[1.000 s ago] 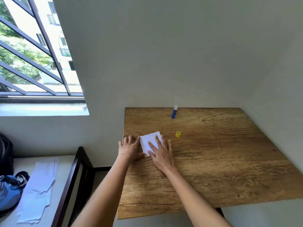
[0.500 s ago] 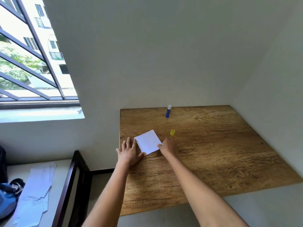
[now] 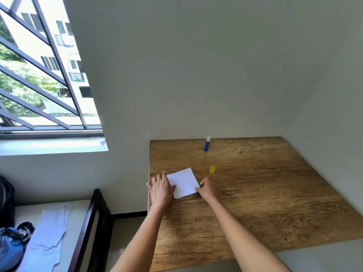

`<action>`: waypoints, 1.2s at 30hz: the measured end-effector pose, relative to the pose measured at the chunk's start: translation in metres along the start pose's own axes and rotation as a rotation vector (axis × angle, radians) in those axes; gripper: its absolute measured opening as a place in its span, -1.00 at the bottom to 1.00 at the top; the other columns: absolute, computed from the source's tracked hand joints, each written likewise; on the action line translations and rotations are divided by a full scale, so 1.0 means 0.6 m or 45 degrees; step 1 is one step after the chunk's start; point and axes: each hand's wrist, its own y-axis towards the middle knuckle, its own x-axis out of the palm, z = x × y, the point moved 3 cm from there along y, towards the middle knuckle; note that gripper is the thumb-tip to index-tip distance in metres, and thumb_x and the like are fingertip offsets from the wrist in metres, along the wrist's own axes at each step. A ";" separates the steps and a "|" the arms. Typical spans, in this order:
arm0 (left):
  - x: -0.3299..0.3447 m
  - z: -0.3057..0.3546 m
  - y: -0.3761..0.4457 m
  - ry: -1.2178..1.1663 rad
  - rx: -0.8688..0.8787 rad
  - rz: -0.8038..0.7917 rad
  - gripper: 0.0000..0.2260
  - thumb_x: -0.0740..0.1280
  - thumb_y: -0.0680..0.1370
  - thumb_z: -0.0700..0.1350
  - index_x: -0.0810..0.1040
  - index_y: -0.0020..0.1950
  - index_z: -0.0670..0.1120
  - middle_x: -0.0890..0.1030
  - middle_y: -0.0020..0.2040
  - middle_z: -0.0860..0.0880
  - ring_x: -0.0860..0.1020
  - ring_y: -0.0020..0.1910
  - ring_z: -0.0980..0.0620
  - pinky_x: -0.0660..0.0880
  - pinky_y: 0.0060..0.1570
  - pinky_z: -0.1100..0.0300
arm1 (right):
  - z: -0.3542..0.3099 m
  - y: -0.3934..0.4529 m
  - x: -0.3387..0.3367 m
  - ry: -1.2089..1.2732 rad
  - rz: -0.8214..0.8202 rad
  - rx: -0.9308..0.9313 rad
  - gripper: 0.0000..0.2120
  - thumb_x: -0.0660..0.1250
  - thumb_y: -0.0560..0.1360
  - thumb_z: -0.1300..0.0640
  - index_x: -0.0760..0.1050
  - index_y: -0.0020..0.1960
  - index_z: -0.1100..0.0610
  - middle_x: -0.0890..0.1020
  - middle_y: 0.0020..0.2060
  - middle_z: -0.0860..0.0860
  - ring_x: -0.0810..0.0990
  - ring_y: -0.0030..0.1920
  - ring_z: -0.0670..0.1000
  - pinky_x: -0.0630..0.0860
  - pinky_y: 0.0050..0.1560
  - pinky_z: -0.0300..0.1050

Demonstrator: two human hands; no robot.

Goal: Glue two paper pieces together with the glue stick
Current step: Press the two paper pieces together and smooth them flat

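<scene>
A white square of paper (image 3: 183,182) lies flat near the left edge of the wooden table (image 3: 265,203). My left hand (image 3: 161,188) lies flat with fingers spread over the paper's left side. My right hand (image 3: 206,188) is curled at the paper's right corner, fingertips touching its edge. Whether one or two sheets lie there cannot be told. The blue glue stick (image 3: 206,143) stands uncapped at the table's far edge. Its yellow cap (image 3: 212,169) sits on the wood just beyond my right hand.
White walls close the table at the back and right. To the left, lower down, a second surface holds a stack of printed papers (image 3: 49,234) and a blue bag (image 3: 9,246). A barred window (image 3: 39,75) is at upper left.
My right hand slid off the top of the paper to its right corner and curled. My left hand shifted further onto the paper's left side. The paper stays in place.
</scene>
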 end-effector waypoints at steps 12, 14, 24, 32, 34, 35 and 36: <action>-0.005 0.010 0.078 -0.100 -0.080 -0.258 -0.44 0.44 0.41 0.08 0.35 0.31 -0.09 0.44 0.29 -0.16 0.36 0.32 -0.16 0.35 0.26 -0.01 | 0.007 0.036 -0.003 -0.032 -0.115 -0.048 -0.51 0.42 0.41 -0.01 0.35 0.26 0.10 0.55 0.17 0.06 0.53 0.16 0.08 0.46 0.06 -0.04; -0.006 0.007 0.087 -0.215 -0.106 -0.288 -0.56 0.43 0.43 -0.03 0.42 0.25 -0.10 0.52 0.25 -0.13 0.43 0.28 -0.14 0.41 0.22 -0.01 | 0.004 0.042 -0.002 -0.011 -0.128 -0.051 -0.51 0.42 0.41 0.00 0.35 0.26 0.09 0.56 0.16 0.07 0.54 0.14 0.08 0.47 0.07 -0.01; 0.008 -0.001 0.095 -0.402 -0.056 -0.299 -0.94 0.41 0.42 -0.08 0.57 -0.19 -0.04 0.65 0.01 -0.04 0.54 0.11 -0.08 0.34 0.08 0.05 | -0.050 0.065 0.030 0.045 -0.087 -0.236 -0.44 0.42 0.38 -0.09 0.42 0.30 0.10 0.42 0.22 0.09 0.41 0.25 0.11 0.41 0.19 0.01; -0.004 -0.009 0.092 -0.665 0.168 -0.390 -0.88 0.39 0.41 -0.29 0.63 -0.10 -0.14 0.66 -0.11 -0.12 0.59 -0.03 -0.08 0.47 0.10 0.01 | -0.054 0.060 -0.001 0.616 -0.032 -0.359 -0.62 0.28 0.53 0.05 0.29 -0.43 0.04 0.30 -0.51 -0.10 0.29 -0.42 -0.11 0.19 -0.33 -0.14; -0.009 -0.008 0.089 -0.772 0.189 -0.397 -0.85 0.37 0.41 -0.36 0.62 -0.06 -0.20 0.60 -0.17 -0.11 0.55 -0.12 -0.03 0.51 0.03 0.04 | -0.052 0.062 -0.005 0.681 -0.041 -0.238 -0.56 0.21 0.57 0.01 0.17 -0.43 0.06 0.23 -0.53 -0.05 0.22 -0.48 -0.07 0.11 -0.38 -0.14; -0.011 -0.008 0.087 -0.807 0.187 -0.387 -0.85 0.37 0.42 -0.37 0.62 -0.04 -0.22 0.59 -0.18 -0.10 0.53 -0.16 0.01 0.51 -0.03 0.08 | -0.051 0.062 -0.008 0.694 -0.040 -0.196 -0.56 0.19 0.57 0.00 0.16 -0.42 0.06 0.23 -0.53 -0.04 0.22 -0.48 -0.07 0.10 -0.39 -0.14; -0.012 -0.007 0.085 -0.826 0.184 -0.368 -0.84 0.38 0.42 -0.34 0.63 -0.03 -0.22 0.59 -0.19 -0.08 0.52 -0.22 0.06 0.49 -0.11 0.15 | -0.049 0.061 -0.011 0.715 -0.035 -0.194 -0.56 0.20 0.57 -0.01 0.16 -0.43 0.06 0.23 -0.53 -0.04 0.21 -0.49 -0.07 0.10 -0.40 -0.14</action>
